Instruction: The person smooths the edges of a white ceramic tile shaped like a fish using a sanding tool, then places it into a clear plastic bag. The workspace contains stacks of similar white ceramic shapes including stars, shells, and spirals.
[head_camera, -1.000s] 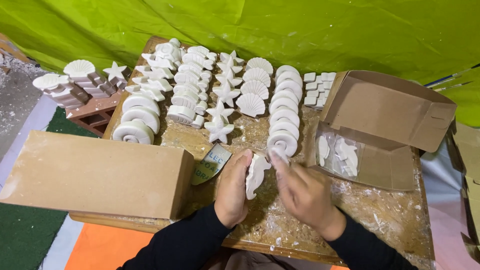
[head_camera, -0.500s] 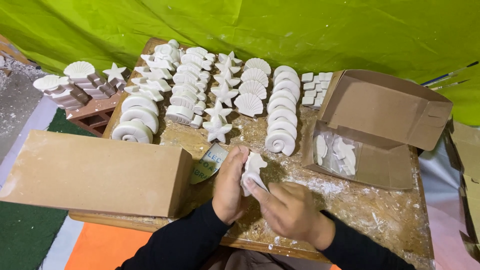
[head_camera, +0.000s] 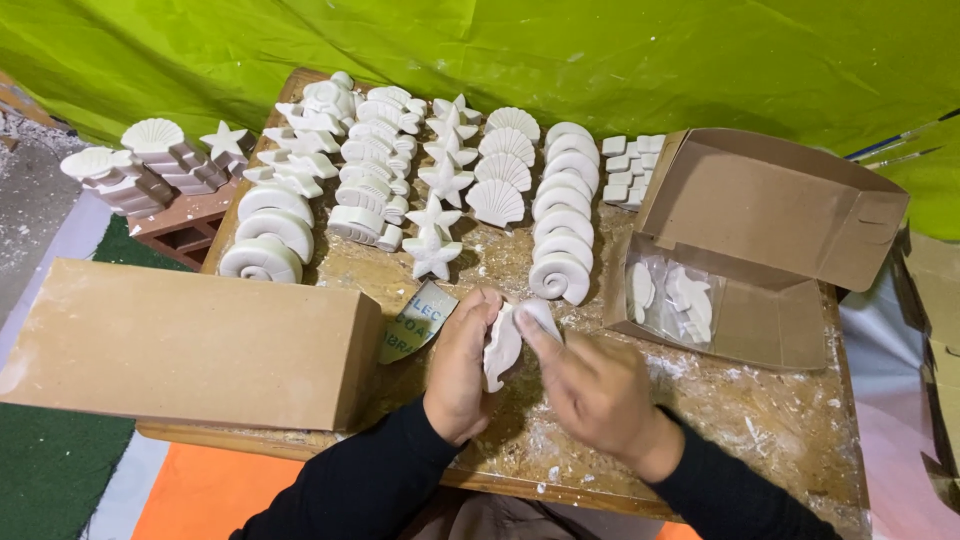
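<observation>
My left hand (head_camera: 460, 375) holds a white plaster figure (head_camera: 502, 345), long and curved like a seahorse, upright over the dusty wooden board (head_camera: 760, 420). My right hand (head_camera: 598, 388) is at the figure's right side, its fingertips pressed against the top edge. Both sleeves are black. Just beyond the figure, rows of white plaster casts (head_camera: 420, 170) lie on the board: spiral shells, scallop shells, starfish and small blocks.
A closed brown cardboard box (head_camera: 190, 340) lies at my left. An open cardboard box (head_camera: 770, 240) at the right holds bagged white casts. More casts sit on a low stand (head_camera: 150, 170) at far left. A green sheet (head_camera: 600, 50) hangs behind.
My right hand slid from the figure's lower right side up to its top edge. The figure stays upright in my left hand, which barely shifted.
</observation>
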